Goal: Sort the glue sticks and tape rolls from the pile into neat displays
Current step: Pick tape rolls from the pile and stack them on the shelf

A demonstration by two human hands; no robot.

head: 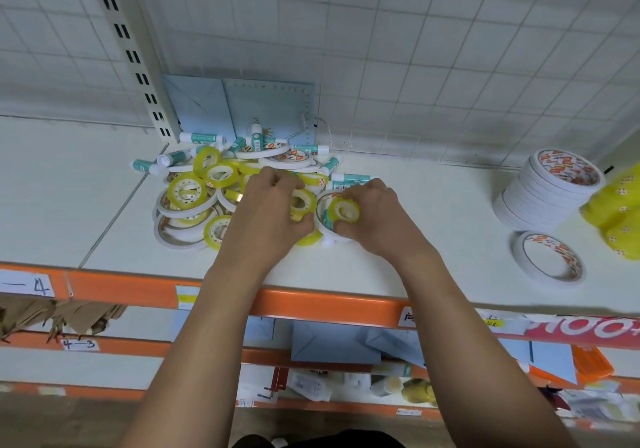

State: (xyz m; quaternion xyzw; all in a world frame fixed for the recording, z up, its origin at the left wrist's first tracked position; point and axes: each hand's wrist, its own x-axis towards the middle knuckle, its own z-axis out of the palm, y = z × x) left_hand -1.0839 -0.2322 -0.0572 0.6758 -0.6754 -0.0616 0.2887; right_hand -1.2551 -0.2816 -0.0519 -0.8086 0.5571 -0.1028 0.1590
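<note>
While left hand (266,213) grips yellow roll (302,205), right hand (377,220) seemingly pinching second roll (344,210)

Jumbled together at centre: yellow tape rolls (187,189), white tape rolls (180,243), teal-labelled glue sticks (198,137); well apart at right, neat stack of white rolls (540,201).
</note>
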